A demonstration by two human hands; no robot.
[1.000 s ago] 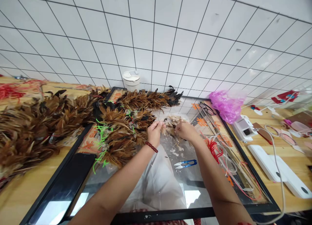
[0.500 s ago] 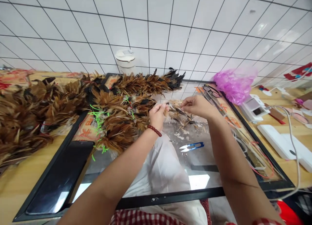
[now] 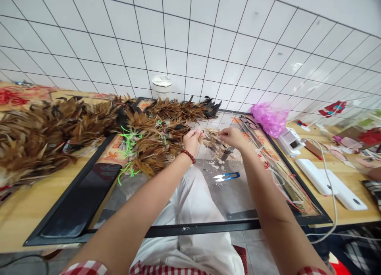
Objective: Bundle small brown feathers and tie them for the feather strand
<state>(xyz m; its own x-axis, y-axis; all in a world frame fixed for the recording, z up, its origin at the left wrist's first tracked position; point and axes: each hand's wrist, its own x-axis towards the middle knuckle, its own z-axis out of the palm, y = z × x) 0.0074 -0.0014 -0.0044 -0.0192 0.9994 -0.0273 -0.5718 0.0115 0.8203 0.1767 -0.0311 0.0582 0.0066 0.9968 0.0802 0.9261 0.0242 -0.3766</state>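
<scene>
My left hand, with a red bead bracelet at its wrist, is closed on a small brown feather whose tip shows by the fingers. A short way right, my right hand is closed in a pinch; what lies between its fingertips is too small to make out. Below and between the hands is a loose pile of small feathers on the glass tabletop. Bundles of brown feathers with bright green ties lie left of my left hand. Blue-handled thread snips rest on the glass nearer to me.
A black phone lies at the left of the black-framed glass panel. More feathers cover the table at left. A white lidded cup stands by the tiled wall. Glasses, a purple plastic bag and white devices are at right.
The camera view has shifted and tilted up slightly, so more wall shows. Both hands stay over the same spot, with the right hand still pinched beside the feather pile.
</scene>
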